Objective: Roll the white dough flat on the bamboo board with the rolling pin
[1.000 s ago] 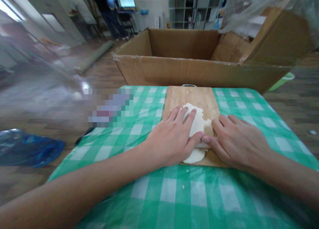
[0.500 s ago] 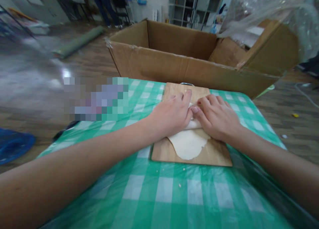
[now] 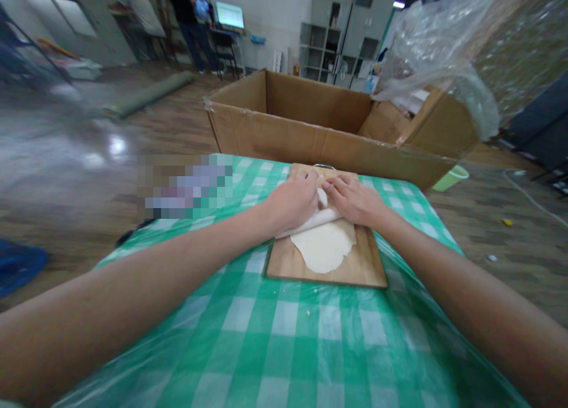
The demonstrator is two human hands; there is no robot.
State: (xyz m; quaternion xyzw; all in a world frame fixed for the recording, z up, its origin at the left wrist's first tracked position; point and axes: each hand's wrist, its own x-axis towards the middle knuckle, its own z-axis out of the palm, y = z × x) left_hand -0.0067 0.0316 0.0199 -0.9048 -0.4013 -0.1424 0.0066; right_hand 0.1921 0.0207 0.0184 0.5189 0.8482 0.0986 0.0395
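A wooden cutting board (image 3: pixel 373 266) with a metal handle lies on the table, bearing a flat, uneven sheet of pale dough (image 3: pixel 323 248). Across the dough, at a slant, lies a pale rolling pin (image 3: pixel 317 220). My left hand (image 3: pixel 295 201) is closed over the pin's left part, fingers bent toward the board's far end. On the right part rests my right hand (image 3: pixel 352 198), its fingers curled inward close to the left hand. A bit of dough shows between the hands, beyond the pin. Both palms hide much of the pin.
A green-and-white checked cloth (image 3: pixel 248 331) covers the table, with small crumbs near the board. Behind the table stands a big open cardboard box (image 3: pixel 284 121), with clear plastic wrap (image 3: pixel 426 47) at its right. A light green bin (image 3: pixel 450 178) is on the floor. Two people are farther back.
The view has tilted up and shifted. My fingers have curled more, the left index finger no longer stretched out. More of the rolling pin and dough now shows between my hands.
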